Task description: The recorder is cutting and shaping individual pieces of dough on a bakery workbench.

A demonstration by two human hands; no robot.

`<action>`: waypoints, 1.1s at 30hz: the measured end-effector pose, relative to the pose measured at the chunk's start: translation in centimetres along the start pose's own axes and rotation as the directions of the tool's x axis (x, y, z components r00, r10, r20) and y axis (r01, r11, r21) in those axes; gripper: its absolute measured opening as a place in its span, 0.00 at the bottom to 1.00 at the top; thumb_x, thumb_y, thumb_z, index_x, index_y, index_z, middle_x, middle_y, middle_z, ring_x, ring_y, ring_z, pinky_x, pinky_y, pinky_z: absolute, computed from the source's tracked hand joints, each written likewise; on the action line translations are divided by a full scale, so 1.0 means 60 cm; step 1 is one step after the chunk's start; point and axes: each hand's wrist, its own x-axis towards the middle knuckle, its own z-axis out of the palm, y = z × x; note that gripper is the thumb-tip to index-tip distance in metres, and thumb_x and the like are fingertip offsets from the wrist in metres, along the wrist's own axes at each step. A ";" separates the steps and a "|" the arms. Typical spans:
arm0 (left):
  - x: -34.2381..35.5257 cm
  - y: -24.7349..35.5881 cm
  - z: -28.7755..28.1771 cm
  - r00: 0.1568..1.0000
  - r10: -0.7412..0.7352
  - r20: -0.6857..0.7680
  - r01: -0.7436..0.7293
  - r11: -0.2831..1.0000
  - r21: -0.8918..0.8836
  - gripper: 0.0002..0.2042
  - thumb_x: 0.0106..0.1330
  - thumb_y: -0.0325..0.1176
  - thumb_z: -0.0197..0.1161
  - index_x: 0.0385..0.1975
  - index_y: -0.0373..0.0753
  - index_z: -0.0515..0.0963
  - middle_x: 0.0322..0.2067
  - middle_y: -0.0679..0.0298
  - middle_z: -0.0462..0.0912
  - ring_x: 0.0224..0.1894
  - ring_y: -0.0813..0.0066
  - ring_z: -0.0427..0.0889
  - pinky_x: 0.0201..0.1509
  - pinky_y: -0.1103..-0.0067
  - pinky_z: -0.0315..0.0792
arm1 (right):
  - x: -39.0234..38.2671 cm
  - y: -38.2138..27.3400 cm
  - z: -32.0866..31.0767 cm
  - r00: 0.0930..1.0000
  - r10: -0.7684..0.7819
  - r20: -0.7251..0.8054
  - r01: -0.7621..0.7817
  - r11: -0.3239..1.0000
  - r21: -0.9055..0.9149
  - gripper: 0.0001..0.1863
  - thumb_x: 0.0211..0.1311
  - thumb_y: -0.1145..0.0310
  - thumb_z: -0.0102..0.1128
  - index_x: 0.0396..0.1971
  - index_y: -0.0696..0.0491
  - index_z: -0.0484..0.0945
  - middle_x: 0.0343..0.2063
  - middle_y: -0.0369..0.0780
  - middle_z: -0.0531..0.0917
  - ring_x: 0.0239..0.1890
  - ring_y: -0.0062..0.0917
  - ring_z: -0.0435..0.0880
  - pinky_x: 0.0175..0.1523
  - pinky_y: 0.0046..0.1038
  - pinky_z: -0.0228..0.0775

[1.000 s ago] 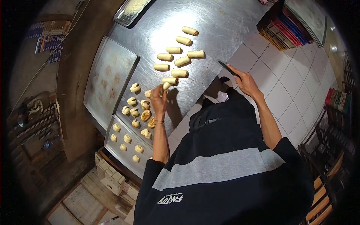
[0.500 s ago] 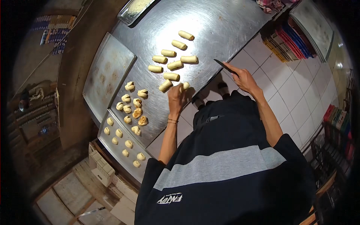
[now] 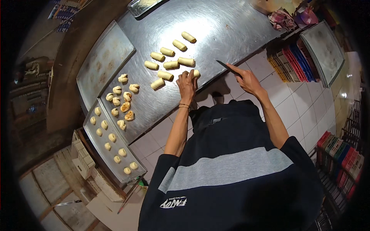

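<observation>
My left hand rests at the steel table's near edge, fingers curled on a short pale dough roll partly hidden by them. My right hand grips a dark-bladed knife, its tip pointing up-left over the table edge. Several more rolls lie loose above and left of my left hand. Further left are several twisted or folded dough pieces, some showing orange-brown inside, and a long metal tray holding smaller shaped dough pieces.
A flat metal tray lies at the left, a pan of pale powder at the back. Right are crumpled cloth, stacked coloured crates with trays, and more crates. Below the table are tiled floor and a cream crate.
My left hand has moved right and up with the dough piece, away from the twisted pieces to the near edge. The knife has shifted slightly left. The view has shifted, revealing more at the right.
</observation>
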 end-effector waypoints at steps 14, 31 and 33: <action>-0.212 -0.305 -0.294 0.921 -0.371 -0.120 0.378 0.925 0.035 0.20 0.70 0.23 0.65 0.62 0.36 0.77 0.51 0.51 0.87 0.52 0.57 0.87 0.56 0.66 0.80 | 0.010 -0.012 0.070 0.993 -0.118 0.017 0.118 0.993 0.019 0.37 0.65 0.79 0.54 0.75 0.36 0.70 0.17 0.53 0.73 0.15 0.36 0.67 0.31 0.39 0.68; -0.281 -0.392 -0.301 0.943 -0.225 0.245 0.188 0.968 0.166 0.35 0.81 0.45 0.52 0.81 0.36 0.49 0.81 0.42 0.43 0.83 0.44 0.41 0.84 0.54 0.36 | 0.131 -0.298 0.263 0.963 -0.243 0.112 0.250 0.967 -0.048 0.36 0.65 0.79 0.52 0.73 0.35 0.73 0.26 0.58 0.80 0.24 0.49 0.79 0.39 0.43 0.74; -0.287 -0.403 -0.302 0.927 -0.261 0.269 0.213 0.957 0.195 0.39 0.80 0.52 0.51 0.82 0.37 0.48 0.81 0.40 0.39 0.83 0.41 0.38 0.84 0.52 0.35 | 0.133 -0.322 0.287 0.959 -0.240 0.147 0.248 0.968 -0.035 0.35 0.66 0.79 0.53 0.73 0.37 0.73 0.27 0.59 0.80 0.25 0.51 0.80 0.38 0.43 0.74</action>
